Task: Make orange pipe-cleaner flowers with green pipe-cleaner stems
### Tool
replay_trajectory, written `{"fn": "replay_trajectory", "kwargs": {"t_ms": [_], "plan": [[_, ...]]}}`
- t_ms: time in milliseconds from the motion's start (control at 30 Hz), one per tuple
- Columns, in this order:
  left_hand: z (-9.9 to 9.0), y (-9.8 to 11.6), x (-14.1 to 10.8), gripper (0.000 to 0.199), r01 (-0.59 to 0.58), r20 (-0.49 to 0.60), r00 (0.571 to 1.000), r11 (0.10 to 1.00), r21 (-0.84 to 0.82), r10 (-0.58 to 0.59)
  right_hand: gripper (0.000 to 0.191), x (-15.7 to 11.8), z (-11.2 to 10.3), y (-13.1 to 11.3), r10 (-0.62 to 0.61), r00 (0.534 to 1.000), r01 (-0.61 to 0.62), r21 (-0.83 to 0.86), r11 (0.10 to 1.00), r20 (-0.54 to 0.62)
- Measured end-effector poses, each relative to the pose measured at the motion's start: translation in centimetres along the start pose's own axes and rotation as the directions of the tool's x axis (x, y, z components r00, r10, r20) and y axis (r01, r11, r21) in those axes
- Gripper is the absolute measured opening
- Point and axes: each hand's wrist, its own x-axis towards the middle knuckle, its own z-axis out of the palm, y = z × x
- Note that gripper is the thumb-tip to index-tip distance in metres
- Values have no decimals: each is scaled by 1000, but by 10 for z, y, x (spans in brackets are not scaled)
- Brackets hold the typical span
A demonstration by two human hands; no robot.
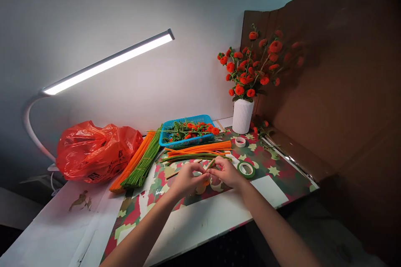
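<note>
My left hand (190, 178) and my right hand (227, 172) meet over the patterned table cover, fingertips pinched together. Between them is a short green pipe cleaner piece (211, 163), slanting up to the right. My fingers partly hide it. A thin brownish-green stick (172, 175) shows to the left of my left hand; whether it touches the hand I cannot tell. Just behind my hands lie loose green pipe cleaners (184, 157) and orange pipe cleaners (200, 148). Close to my right hand is a roll of green tape (240, 168). Something small and orange (203, 184) shows beneath my hands.
Behind stands a blue basket (161, 137) of orange flowers with green stems. A white ribbed vase (242, 117) holds orange-red flowers. A white tape roll (240, 142), a bundle of green pipe cleaners (142, 164), a red plastic bag (97, 150), a lamp (109, 62) and a cardboard panel (338, 79) surround the area.
</note>
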Motion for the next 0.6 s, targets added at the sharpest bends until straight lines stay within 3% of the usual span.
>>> {"fn": "replay_trajectory", "kwargs": {"t_ms": [67,167,400,533,600], "plan": [[-1,1,0,23,-44,-5,999,998,47,44,9,0,-1,-1,-6,1000,6,-5,1000,-13],[-5,-1,0,26,-41,93,995,998,-52,46,9,0,-3,-6,-37,999,37,-3,999,6],[-4,-13,1,32,161,248,967,880,-446,-51,9,-2,-3,-8,-43,999,43,39,998,-18],[3,-22,3,32,235,296,952,805,-545,-77,5,-1,-3,-9,-50,997,50,-4,999,-64],[3,-23,5,31,242,310,948,811,-533,-79,2,-1,-3,-9,-24,997,21,-42,999,-74]]}}
